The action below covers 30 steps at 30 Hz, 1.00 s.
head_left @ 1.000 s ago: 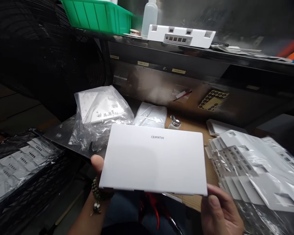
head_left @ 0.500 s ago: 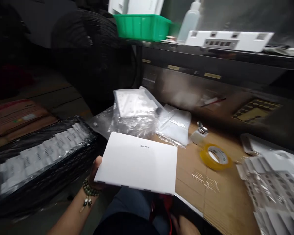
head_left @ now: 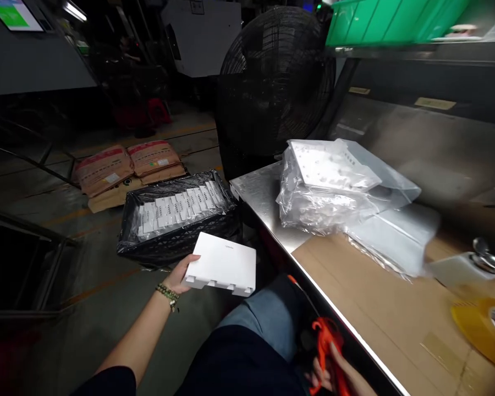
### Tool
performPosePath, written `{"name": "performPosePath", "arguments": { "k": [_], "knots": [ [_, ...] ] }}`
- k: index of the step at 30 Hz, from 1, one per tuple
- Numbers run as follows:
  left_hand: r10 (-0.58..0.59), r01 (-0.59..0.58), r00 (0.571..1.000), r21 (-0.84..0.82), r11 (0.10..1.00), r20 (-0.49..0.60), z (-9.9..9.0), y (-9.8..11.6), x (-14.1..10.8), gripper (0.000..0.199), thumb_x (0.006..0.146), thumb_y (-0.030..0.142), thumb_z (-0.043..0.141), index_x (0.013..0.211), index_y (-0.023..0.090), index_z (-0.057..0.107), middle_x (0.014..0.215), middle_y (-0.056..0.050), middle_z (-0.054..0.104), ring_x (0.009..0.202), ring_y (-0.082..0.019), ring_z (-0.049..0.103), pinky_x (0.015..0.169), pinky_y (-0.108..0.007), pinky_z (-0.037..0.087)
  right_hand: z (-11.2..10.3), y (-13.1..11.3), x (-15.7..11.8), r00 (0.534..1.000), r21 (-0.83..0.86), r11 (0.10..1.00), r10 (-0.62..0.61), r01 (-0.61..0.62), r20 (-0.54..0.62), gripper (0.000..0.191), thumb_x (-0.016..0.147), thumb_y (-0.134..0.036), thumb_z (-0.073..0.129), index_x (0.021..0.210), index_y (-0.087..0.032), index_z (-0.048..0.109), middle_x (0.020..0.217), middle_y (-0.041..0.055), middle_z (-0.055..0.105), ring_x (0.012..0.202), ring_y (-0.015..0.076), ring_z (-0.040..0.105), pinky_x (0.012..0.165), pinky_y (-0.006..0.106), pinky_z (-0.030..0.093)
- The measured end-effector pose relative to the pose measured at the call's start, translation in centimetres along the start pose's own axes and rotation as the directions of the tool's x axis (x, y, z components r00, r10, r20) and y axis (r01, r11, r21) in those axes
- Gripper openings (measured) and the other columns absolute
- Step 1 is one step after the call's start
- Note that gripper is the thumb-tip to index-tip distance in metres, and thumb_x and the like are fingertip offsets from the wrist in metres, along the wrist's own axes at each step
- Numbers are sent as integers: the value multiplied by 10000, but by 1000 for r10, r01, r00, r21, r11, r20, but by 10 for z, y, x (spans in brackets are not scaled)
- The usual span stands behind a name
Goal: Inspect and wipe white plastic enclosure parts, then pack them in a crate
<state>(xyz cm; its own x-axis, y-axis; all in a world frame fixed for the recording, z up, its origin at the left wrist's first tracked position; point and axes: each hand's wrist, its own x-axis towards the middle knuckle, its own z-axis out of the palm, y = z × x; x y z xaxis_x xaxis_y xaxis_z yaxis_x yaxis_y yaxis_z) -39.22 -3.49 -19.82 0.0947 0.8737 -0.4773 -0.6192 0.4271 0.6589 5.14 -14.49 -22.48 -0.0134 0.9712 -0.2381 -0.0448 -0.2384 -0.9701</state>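
Observation:
My left hand (head_left: 181,273), with a beaded bracelet at the wrist, grips the left edge of a white plastic cover (head_left: 223,261) with small dark lettering on its face. The cover is tilted, and square tabs line its lower edge. Beyond it stands a black crate (head_left: 177,220) lined with dark plastic, holding a row of bagged white parts (head_left: 181,208). Low at the right, beside the table edge, my right hand (head_left: 328,371) is wrapped round the handle of a red-orange tool (head_left: 325,344); its far end is hard to make out.
A metal table (head_left: 259,192) with cardboard (head_left: 355,308) on top runs along the right. On it are bagged white panels (head_left: 330,170), a pump bottle (head_left: 457,269) and yellow tape (head_left: 478,330). Behind stand a large fan (head_left: 276,82) and sacks (head_left: 154,157).
The view has swung left, showing the whole crate and more floor. The cover is now farther from the camera with its tabs showing. My right hand and the red-orange tool are more visible.

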Motion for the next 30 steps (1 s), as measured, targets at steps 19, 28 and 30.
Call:
{"name": "performPosePath", "arguments": {
  "k": [19, 28, 30],
  "knots": [
    [7, -55, 970, -189, 980, -243, 10, -70, 63, 333, 858, 109, 557, 1175, 74, 649, 845, -117, 772, 750, -247, 755, 675, -347, 637, 55, -44, -12, 964, -826, 560, 251, -67, 92, 466, 927, -728, 345, 961, -291, 501, 722, 18, 714, 707, 285, 699, 614, 289, 365],
    [-25, -100, 935, -331, 938, -353, 32, -58, 71, 363, 906, 236, 522, 1234, 101, 597, 792, -104, 749, 655, -272, 737, 609, -405, 625, 49, -53, -12, 953, -789, 608, 279, -83, 115, 492, 928, -738, 304, 986, -280, 475, 783, 37, 714, 752, 277, 700, 679, 299, 430],
    [7, -125, 937, -316, 940, -348, 35, -57, 70, 355, 926, 257, 516, 1237, 113, 608, 788, -90, 754, 643, -258, 736, 616, -387, 626, 46, -53, -12, 962, -766, 636, 255, -93, 94, 469, 940, -721, 319, 964, -280, 478, 777, 30, 720, 759, 265, 710, 679, 287, 439]
  ]
}}
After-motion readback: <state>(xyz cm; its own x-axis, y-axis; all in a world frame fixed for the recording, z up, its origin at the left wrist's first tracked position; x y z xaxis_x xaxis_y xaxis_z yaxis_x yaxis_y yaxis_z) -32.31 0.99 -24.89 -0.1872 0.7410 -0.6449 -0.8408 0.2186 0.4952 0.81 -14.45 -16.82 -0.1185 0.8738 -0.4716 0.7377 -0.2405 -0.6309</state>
